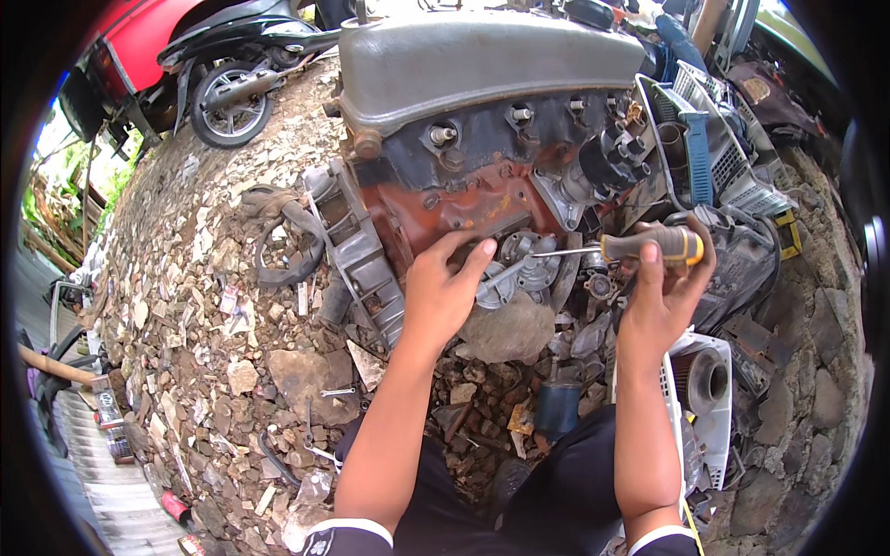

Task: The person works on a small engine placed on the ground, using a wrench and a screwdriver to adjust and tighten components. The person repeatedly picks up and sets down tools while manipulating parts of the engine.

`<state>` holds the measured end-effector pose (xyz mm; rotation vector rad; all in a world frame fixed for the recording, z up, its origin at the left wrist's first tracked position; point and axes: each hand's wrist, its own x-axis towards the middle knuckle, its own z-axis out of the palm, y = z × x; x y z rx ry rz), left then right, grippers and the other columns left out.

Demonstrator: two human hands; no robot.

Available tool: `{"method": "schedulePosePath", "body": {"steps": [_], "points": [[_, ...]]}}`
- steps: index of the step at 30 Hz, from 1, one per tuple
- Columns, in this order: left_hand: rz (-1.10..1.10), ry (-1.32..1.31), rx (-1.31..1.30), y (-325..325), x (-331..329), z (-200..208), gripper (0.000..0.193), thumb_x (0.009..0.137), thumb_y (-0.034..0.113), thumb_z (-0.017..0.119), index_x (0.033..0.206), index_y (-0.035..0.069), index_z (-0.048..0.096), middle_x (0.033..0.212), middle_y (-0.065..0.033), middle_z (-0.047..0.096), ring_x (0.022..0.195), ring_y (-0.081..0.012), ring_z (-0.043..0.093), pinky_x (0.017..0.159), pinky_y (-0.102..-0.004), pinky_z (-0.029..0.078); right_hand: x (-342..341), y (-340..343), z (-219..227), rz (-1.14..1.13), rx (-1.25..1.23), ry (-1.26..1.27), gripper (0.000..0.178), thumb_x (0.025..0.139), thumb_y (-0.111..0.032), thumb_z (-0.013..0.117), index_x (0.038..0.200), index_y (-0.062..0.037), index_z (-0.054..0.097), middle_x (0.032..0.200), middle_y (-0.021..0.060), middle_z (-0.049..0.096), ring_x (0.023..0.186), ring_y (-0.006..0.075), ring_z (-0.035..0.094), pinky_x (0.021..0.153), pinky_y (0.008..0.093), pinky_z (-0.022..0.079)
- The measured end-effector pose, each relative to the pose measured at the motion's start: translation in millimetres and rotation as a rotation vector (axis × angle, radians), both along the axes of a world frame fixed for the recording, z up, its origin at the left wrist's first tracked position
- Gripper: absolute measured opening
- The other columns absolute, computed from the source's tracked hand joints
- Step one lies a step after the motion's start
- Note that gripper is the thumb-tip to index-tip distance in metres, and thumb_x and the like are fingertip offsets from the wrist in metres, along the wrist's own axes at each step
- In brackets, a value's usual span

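In my right hand [654, 296] is a screwdriver [649, 247] with a grey and yellow handle, held level with its shaft pointing left. Its tip meets a small grey cast-metal part [536, 259], which looks like a fuel pump. My left hand [443, 283] grips that part from the left, thumb in front and forefinger behind; the other fingers are mostly hidden. Just beyond stands an engine with a rust-red block [445, 211], a grey valve cover [491, 69] and a black distributor cap [612, 162]. Below the part sits a large stone [508, 329].
Loose stones cover the ground, with wrenches [338, 392] and a blue canister [559, 408] near my legs. White plastic crates [718, 445] of parts stand to the right. A black belt [287, 246] lies left of the engine. A motorcycle [232, 97] stands at far left.
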<state>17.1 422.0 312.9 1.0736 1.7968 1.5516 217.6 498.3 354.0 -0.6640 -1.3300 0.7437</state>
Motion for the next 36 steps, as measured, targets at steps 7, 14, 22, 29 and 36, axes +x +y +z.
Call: {"method": "schedulePosePath", "body": {"steps": [7,14,22,29,36], "points": [[-0.059,-0.090,-0.012,-18,19,-17,0.048,0.093,0.040,0.076,0.115,-0.003,0.070,0.097,-0.0179,0.075,0.092,-0.0221,0.072,0.085,-0.0363,0.054,-31,18,45,0.251,0.080,-0.348,0.056,0.094,-0.007,0.075,0.144,-0.0041,0.050,0.116,0.0109,0.068,0.103,0.0170,0.069,0.091,0.0329,0.056],[-0.088,-0.406,-0.018,-13,20,-13,0.037,0.096,0.028,0.075,0.113,-0.004,0.070,0.087,-0.0099,0.072,0.070,-0.0156,0.068,0.062,-0.0321,0.054,-33,24,11,0.197,0.177,-0.291,0.063,0.097,-0.011,0.073,0.152,-0.0019,0.043,0.127,0.0122,0.063,0.116,0.0178,0.063,0.101,0.0349,0.052],[-0.108,-0.568,0.016,-14,21,-11,0.034,0.096,0.024,0.075,0.114,-0.005,0.071,0.091,-0.0081,0.069,0.067,-0.0148,0.066,0.049,-0.0293,0.054,-39,32,10,0.200,0.206,-0.277,0.065,0.100,-0.017,0.070,0.156,-0.0053,0.038,0.117,0.0119,0.067,0.109,0.0176,0.066,0.096,0.0335,0.055],[-0.074,-0.563,0.023,-11,22,-17,0.033,0.095,0.023,0.077,0.111,-0.005,0.072,0.090,-0.0077,0.071,0.068,-0.0132,0.065,0.052,-0.0293,0.056,-43,30,9,0.206,0.217,-0.301,0.066,0.100,-0.017,0.071,0.156,-0.0052,0.038,0.119,0.0106,0.067,0.110,0.0170,0.065,0.098,0.0328,0.053],[-0.065,-0.616,0.028,-12,23,-9,0.027,0.096,0.019,0.074,0.106,-0.005,0.073,0.082,-0.0059,0.070,0.064,-0.0111,0.064,0.049,-0.0297,0.056,-47,28,11,0.175,0.244,-0.321,0.064,0.100,-0.015,0.070,0.155,-0.0040,0.039,0.121,0.0099,0.065,0.112,0.0177,0.064,0.100,0.0334,0.052]]}}
